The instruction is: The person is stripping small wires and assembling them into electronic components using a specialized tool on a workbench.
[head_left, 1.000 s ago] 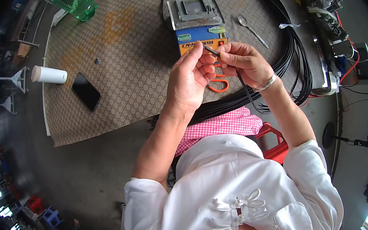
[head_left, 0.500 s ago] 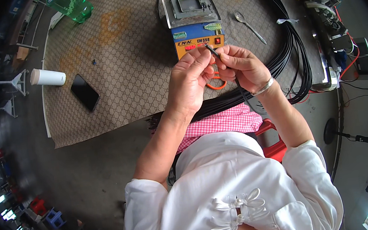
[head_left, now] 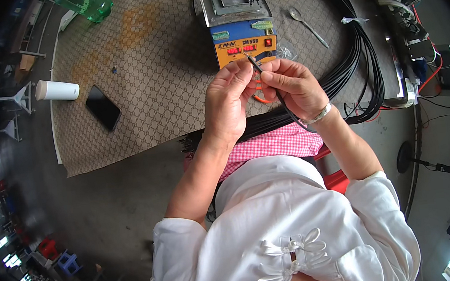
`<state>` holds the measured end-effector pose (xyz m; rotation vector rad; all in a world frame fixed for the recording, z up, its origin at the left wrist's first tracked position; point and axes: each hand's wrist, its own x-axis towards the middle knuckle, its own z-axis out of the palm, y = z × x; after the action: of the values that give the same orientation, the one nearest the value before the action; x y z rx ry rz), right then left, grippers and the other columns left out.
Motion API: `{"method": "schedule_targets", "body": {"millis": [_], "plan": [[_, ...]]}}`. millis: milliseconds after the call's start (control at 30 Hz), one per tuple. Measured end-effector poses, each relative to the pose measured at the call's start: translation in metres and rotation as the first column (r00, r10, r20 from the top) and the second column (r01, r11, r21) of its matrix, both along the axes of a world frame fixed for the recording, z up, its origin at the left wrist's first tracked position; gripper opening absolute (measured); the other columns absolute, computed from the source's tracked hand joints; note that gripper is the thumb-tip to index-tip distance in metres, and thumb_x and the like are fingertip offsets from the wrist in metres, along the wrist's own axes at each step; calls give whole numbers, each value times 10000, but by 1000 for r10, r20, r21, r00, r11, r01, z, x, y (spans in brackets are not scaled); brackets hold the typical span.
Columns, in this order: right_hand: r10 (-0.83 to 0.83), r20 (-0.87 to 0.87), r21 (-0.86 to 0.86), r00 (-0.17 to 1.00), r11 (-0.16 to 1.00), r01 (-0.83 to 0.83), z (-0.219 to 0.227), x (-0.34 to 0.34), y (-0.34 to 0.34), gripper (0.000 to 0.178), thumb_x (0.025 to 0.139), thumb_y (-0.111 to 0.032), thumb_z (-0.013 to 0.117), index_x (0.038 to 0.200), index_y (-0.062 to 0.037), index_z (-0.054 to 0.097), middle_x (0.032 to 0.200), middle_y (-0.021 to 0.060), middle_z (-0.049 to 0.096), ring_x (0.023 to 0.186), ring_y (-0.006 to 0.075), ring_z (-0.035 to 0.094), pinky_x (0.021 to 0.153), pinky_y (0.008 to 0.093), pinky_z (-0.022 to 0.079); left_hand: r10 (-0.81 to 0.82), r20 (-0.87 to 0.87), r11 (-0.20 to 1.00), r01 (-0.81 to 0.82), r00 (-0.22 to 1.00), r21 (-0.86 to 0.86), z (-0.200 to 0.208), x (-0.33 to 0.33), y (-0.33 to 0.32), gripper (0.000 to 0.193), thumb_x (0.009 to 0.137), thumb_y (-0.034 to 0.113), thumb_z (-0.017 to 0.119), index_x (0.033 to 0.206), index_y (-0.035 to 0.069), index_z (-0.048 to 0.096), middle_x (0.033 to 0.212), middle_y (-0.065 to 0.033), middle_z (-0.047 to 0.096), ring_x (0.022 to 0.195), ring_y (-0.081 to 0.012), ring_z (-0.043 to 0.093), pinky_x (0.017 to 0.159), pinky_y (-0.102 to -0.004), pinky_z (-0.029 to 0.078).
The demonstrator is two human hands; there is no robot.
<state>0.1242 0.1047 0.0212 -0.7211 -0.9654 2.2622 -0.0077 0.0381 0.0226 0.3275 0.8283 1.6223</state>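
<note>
A black cable [head_left: 282, 100] runs up through the fingers of my right hand [head_left: 297, 86], which pinches it close to its end. The cable's tip points up and a little left, with what look like thin bare wires at the end. My left hand [head_left: 227, 101] is closed at the same end, thumb against forefinger; its fingers partly hide what they pinch. Just beyond my fingertips stands a blue and orange solder pot [head_left: 245, 49] with lit red displays and a metal tray on top. Part of an orange loop [head_left: 261, 99] shows below my hands.
A thick bundle of black cables [head_left: 363, 63] curves along the table's right side and front edge. A spoon [head_left: 309, 27] lies right of the pot. At the left are a phone [head_left: 103, 108], a white cup [head_left: 57, 90] and a green bottle [head_left: 88, 5]. Machinery [head_left: 395, 4] stands far right.
Both hands have shifted slightly left, and the cable's tip with them. More of the solder pot's front now shows above my fingers. The grip on the cable stays closed.
</note>
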Motion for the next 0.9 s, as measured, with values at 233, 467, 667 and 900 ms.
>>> {"method": "schedule_targets", "body": {"millis": [233, 467, 667, 900], "plan": [[-97, 20, 108, 995, 990, 94, -8, -5, -4, 104, 777, -44, 632, 839, -9, 556, 739, 44, 583, 568, 92, 503, 492, 199, 392, 29, -13, 1000, -29, 999, 12, -4, -1, -7, 179, 851, 191, 569, 938, 36, 577, 816, -18, 597, 701, -66, 544, 694, -219, 453], [-123, 42, 166, 992, 979, 114, -6, -9, -7, 106, 769, -37, 641, 825, -6, 556, 750, 51, 600, 571, 81, 500, 490, 191, 383, 40, 18, 999, -41, 999, 9, -5, -3, -7, 173, 848, 186, 569, 946, 44, 583, 804, -2, 598, 692, -64, 531, 674, -219, 439], [-117, 33, 143, 993, 983, 112, -4, -11, -8, 101, 768, -36, 642, 819, -8, 559, 747, 51, 600, 568, 81, 498, 493, 187, 381, 27, 39, 999, -28, 999, 26, -5, -5, -7, 158, 848, 178, 567, 942, 54, 591, 804, 4, 601, 690, -65, 526, 668, -220, 431], [-88, 40, 118, 995, 990, 82, -3, -11, -8, 95, 774, -41, 635, 825, -6, 563, 749, 58, 604, 577, 86, 496, 514, 194, 388, 17, 49, 999, -19, 999, 49, -7, -7, -7, 150, 852, 173, 556, 932, 52, 593, 804, 4, 600, 702, -68, 527, 682, -231, 434]]}}
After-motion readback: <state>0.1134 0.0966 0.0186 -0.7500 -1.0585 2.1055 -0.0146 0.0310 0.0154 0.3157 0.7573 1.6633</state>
